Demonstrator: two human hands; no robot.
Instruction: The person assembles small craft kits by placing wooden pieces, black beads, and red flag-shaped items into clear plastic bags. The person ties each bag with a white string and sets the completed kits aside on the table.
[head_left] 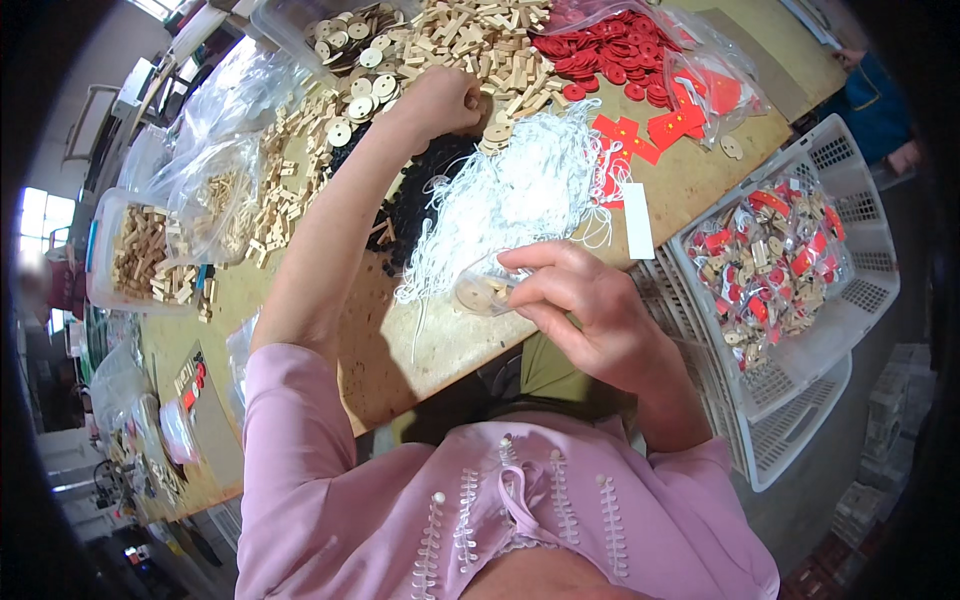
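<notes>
My right hand (592,305) pinches the rim of a small clear plastic bag (487,284), above the table's near edge. Pale wooden pieces show through the plastic. Farther off, my left hand (446,103) is closed with its fingers curled, at the near side of a heap of small wooden blocks (480,45). What it holds, if anything, is hidden. Round wooden discs (372,57) lie to its left, some with holes. Between the hands spreads a tangled pile of white strings (520,190), beside a pile of small black parts (415,187).
Red discs (625,50) and small red flags (628,138) lie at the far right, near a white card strip (638,222). A white basket (865,255) of filled bags stands beside the table. A clear tub (100,250) of blocks sits at the left. Another person's hand (905,157) shows at right.
</notes>
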